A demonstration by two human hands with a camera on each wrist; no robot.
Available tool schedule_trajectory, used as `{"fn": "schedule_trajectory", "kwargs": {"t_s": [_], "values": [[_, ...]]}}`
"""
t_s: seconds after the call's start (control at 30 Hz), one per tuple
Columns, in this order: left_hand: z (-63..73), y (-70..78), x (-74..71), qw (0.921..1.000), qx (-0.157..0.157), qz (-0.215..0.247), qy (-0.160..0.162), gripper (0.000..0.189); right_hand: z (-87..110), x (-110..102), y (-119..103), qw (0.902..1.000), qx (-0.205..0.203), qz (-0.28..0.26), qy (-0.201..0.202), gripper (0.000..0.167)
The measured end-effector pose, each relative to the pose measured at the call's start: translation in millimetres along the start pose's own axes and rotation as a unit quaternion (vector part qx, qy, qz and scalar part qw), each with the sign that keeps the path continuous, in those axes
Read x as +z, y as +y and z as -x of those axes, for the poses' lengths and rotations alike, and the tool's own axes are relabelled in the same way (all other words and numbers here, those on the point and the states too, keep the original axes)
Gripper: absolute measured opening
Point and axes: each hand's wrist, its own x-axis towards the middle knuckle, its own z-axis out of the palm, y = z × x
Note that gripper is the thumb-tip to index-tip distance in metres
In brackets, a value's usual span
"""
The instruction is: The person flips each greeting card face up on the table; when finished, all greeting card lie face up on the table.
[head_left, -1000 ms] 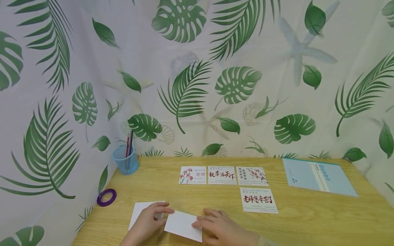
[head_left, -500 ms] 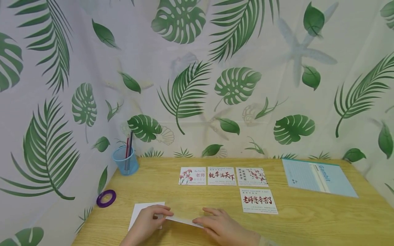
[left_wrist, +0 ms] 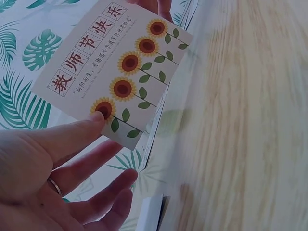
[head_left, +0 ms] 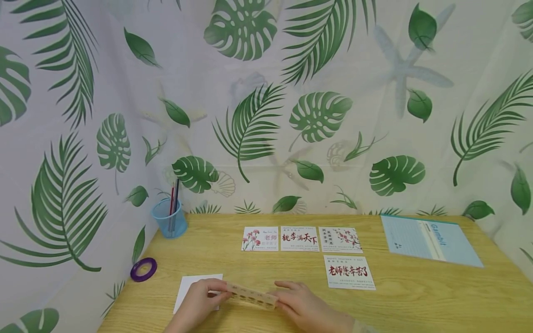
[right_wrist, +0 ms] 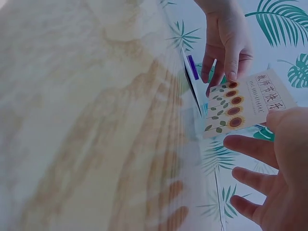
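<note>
A greeting card with a row of sunflowers and red Chinese characters is held tilted above the table between both hands. My left hand pinches its left end, thumb on the printed face near a sunflower, as the left wrist view shows. At the opposite end, my right hand grips a corner by the thumb, its other fingers spread below. The printed side of the card faces me. White cards lie face down on the table, partly covered by my left hand.
Three printed cards stand in a row at the back, the middle one with red characters; a fourth card lies below the right one. Around them are a blue pen cup, a purple tape roll and a light-blue notebook.
The card between my hands has turned over: its blank white side faced up, then it stood nearly edge-on, and now the sunflower print shows. My hands have stayed in about the same place.
</note>
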Motion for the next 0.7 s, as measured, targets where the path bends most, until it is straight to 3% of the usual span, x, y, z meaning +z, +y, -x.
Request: {"fn": "schedule_trajectory", "kwargs": {"t_s": [0.27, 0.5, 0.7], "values": [[-1.3, 1.6, 0.2, 0.9996, -0.020, 0.013, -0.016, 0.013, -1.0, -4.5, -1.0, 0.9970, 0.047, -0.060, 0.016, 0.028], [-4.0, 6.1, 7.0, 0.9987, -0.031, 0.040, 0.010, 0.019, -0.6, -6.4, -3.2, 0.9852, 0.123, -0.114, 0.037, 0.024], [-6.8, 11.2, 13.0, 0.9955, -0.032, 0.077, 0.044, 0.028, -2.5, -4.3, -1.5, 0.9751, 0.160, -0.125, 0.090, 0.020]]}}
